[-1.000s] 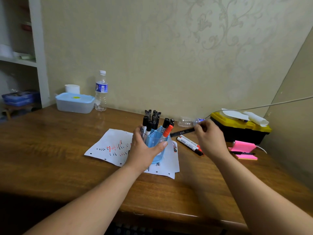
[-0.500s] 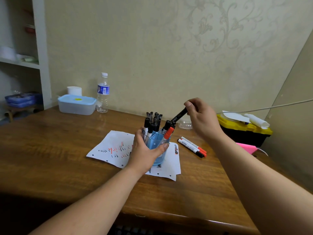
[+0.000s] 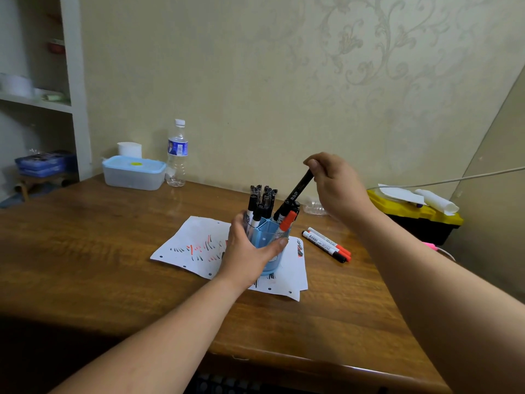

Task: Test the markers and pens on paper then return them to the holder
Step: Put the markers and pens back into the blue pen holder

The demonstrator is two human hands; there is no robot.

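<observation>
Left hand (image 3: 250,251) grips the blue holder (image 3: 268,240), fingers curled round its left side and thumb pressed on the near right wall. Holder stands upright on the scribbled paper (image 3: 193,245), mid-table (image 3: 113,265). Right hand (image 3: 338,186) pinches the top end of a black marker (image 3: 297,191) between thumb and curled fingers, above and right of the holder. Marker is tilted, its lower end down among the others in the holder's right side, next to an orange-capped marker (image 3: 285,221); can't tell if it's seated. Black-capped pens fill the back and left of the holder. Two loose white-bodied markers (image 3: 326,245) lie side by side on the wood just right of the paper. Water bottle (image 3: 177,155) and lidded plastic box (image 3: 133,173) sit back left by the wall, yellow-and-black toolbox (image 3: 417,220) back right
</observation>
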